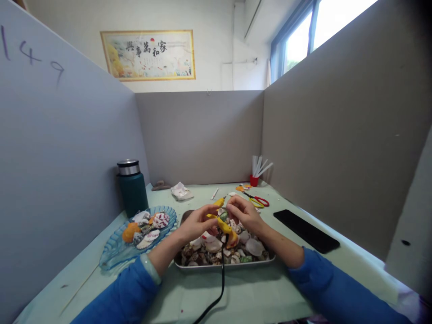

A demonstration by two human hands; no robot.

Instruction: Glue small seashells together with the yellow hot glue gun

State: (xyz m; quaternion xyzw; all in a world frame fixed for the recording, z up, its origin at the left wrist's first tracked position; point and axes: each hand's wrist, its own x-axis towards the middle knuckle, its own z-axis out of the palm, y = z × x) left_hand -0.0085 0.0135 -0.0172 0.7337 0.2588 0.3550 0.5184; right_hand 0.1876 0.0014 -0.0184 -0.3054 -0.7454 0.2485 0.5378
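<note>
My left hand [201,221] is wrapped round a yellow hot glue gun [224,225] whose black cord runs down toward the table's front edge. Its nozzle points up and away, close to my right hand [243,213]. The fingers of that hand are pinched together; whatever they hold, if anything, is too small to make out. Below both hands lies a metal tray [232,266] filled with mixed seashells [254,246] and snail shells, some of them white, spotted or green. My forearms hide parts of its sides.
A blue glass dish [114,258] of shells stands left, before a teal bottle [132,193]. Farther back are a crumpled white packet [182,192], scissors [260,200] and a red cup [254,181] of glue sticks. A black phone-like slab [305,230] lies right. Partitions [199,135] enclose the table.
</note>
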